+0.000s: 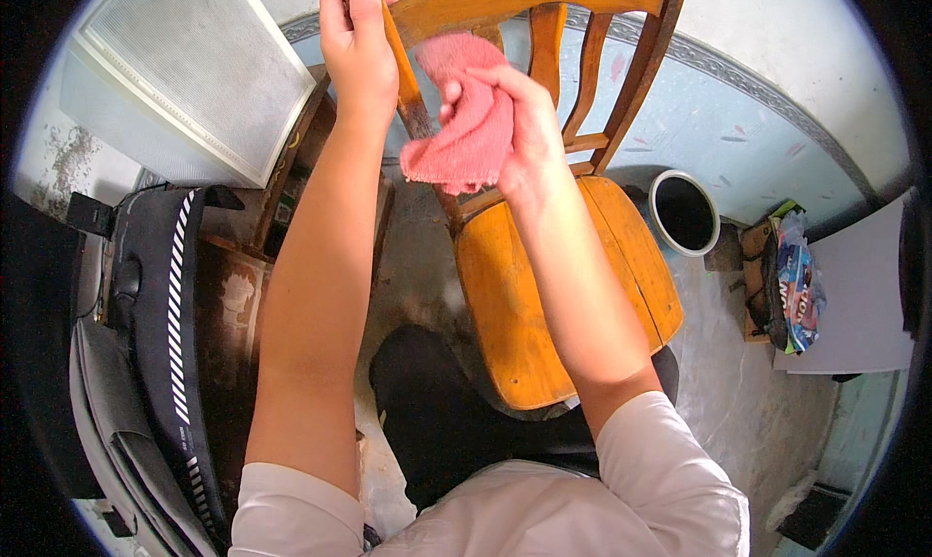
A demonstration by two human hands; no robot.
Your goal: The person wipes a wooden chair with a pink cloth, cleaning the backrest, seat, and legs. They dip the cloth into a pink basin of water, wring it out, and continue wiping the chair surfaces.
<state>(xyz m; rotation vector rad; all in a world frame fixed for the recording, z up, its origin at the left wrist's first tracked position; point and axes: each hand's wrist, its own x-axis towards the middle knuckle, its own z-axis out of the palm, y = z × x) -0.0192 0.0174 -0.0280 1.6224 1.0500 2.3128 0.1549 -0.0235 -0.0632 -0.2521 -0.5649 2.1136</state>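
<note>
A wooden chair (575, 280) with a slatted back stands before me, its seat toward my knees. My left hand (360, 55) grips the top of the chair's left back post (399, 62), thumb over its upper end. In my right hand (528, 120) is a crumpled pink cloth (466, 146), held beside that same post, just below the curved top rail (510, 0). Part of the cloth hangs loose under the fingers. Whether the cloth touches the post cannot be made out. The lower part of the post looks darker and worn.
At left are a white ribbed box-like panel (196, 69), a worn wooden cabinet (233, 295) and a black bag with a striped band (153, 302). To the right stand a bucket with a pale rim (684, 211) and a colourful plastic packet (797, 288). A tiled wall (728, 135) lies behind the chair.
</note>
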